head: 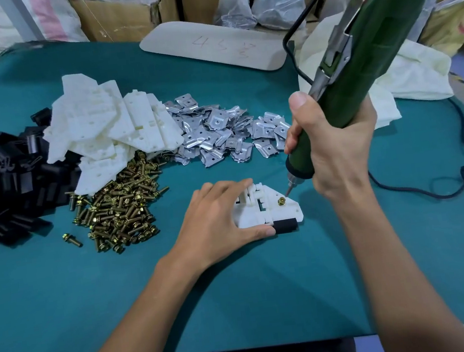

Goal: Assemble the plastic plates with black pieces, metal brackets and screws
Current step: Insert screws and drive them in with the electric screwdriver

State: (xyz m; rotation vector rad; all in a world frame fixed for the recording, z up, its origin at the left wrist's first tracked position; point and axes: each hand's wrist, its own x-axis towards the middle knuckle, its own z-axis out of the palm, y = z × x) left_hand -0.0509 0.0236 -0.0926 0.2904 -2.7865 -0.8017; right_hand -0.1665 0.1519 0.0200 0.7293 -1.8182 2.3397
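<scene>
A table covered in teal cloth [240,293] carries a heap of black pieces [5,188] at left, white plastic plates [106,124] piled beside and partly over them, brass-coloured screws [120,211] in front, metal brackets [219,130] to the right, one plate under assembly [279,208] near the centre, a pale oblong panel [213,45] at the rear, and a black cable [433,187] at right.

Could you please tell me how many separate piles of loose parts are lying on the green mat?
4: black pieces far left, white plates beside them, brass screws in front, metal brackets to the right. More may be buried.
</scene>
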